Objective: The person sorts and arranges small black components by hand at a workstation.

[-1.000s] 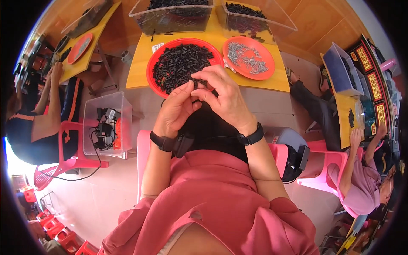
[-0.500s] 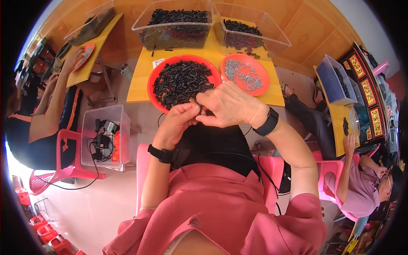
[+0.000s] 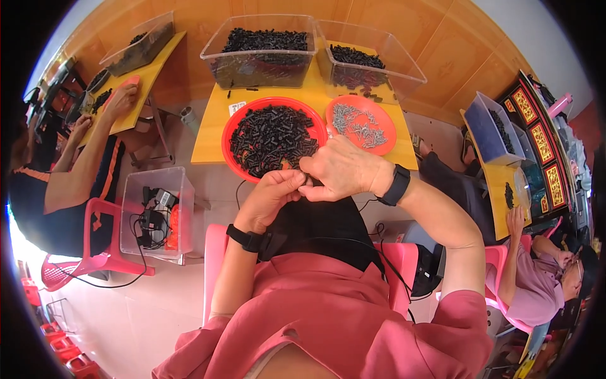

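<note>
My left hand (image 3: 273,194) and my right hand (image 3: 344,169) meet fingertip to fingertip at the near edge of a round red tray (image 3: 231,165). Pinched between their thumbs and fingers is a small black plastic piece (image 3: 307,180), mostly covered by the fingertips. A heap of short black plastic pieces (image 3: 271,136) fills the tray. Just beyond my right hand lies a smaller orange-red plate (image 3: 377,150) with many small silvery screws (image 3: 360,123) scattered on it.
Two clear bins (image 3: 265,74) (image 3: 366,69) of black pieces stand at the back of the yellow table (image 3: 205,136). A clear box (image 3: 154,211) with cables and adapters sits at lower left. Other people work at yellow tables on the left (image 3: 148,79) and right (image 3: 502,215).
The view has tilted, so the table sits slightly lower in the picture. My hands stay joined at the small black plastic piece. The left-hand person's arm and plate have shifted.
</note>
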### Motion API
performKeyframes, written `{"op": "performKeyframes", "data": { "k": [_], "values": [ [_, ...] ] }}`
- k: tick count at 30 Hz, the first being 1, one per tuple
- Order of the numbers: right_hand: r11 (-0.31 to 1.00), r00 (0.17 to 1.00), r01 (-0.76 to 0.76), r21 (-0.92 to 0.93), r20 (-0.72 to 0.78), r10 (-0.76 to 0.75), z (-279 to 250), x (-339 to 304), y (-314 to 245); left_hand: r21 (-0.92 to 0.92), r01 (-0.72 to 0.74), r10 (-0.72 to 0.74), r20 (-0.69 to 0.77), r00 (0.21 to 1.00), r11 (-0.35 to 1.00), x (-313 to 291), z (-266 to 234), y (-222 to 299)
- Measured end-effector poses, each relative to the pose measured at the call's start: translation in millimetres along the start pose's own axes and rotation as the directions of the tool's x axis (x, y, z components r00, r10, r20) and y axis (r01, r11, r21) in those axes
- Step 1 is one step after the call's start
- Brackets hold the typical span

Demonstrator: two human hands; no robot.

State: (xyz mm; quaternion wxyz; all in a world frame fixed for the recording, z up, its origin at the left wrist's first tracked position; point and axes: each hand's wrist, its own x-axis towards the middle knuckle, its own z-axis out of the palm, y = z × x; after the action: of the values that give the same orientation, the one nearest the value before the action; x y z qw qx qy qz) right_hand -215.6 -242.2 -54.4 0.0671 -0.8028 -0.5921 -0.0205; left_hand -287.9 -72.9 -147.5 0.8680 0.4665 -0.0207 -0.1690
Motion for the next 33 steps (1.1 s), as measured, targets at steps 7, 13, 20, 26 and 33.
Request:
{"op": "performKeyframes", "data": {
  "k": [7, 13, 20, 26, 33],
  "values": [
    [0.983, 0.985, 0.029, 0.180, -0.170, 0.002, 9.4, -2.2, 6.2, 0.090, -0.139, 0.139, 0.007, 0.990, 0.986, 5.0, -2.0, -4.4],
    [0.987, 0.979, 0.062, 0.148, -0.199, -0.031, 15.0, -2.4, 11.6, 0.126, -0.158, 0.162, -0.025, 0.986, 0.979, 7.4, 5.1, -6.0],
    [0.972, 0.992, -0.100, 0.214, 0.101, 0.080, 8.1, -8.0, 21.4, 0.155, -0.144, 0.174, -0.200, 0.964, 0.977, 8.5, -0.9, -3.3],
    [0.821, 0.754, -0.454, 0.347, -0.341, 0.561, -37.4, -2.5, 113.6, 0.015, -0.269, 0.252, -0.403, 0.880, 0.963, 7.4, -23.4, 6.4],
    [0.864, 0.806, -0.444, 0.236, -0.315, 0.501, 14.8, 6.3, 131.2, -0.019, -0.306, 0.263, -0.462, 0.847, 0.952, 9.7, -26.6, 0.4]
  ]
}}
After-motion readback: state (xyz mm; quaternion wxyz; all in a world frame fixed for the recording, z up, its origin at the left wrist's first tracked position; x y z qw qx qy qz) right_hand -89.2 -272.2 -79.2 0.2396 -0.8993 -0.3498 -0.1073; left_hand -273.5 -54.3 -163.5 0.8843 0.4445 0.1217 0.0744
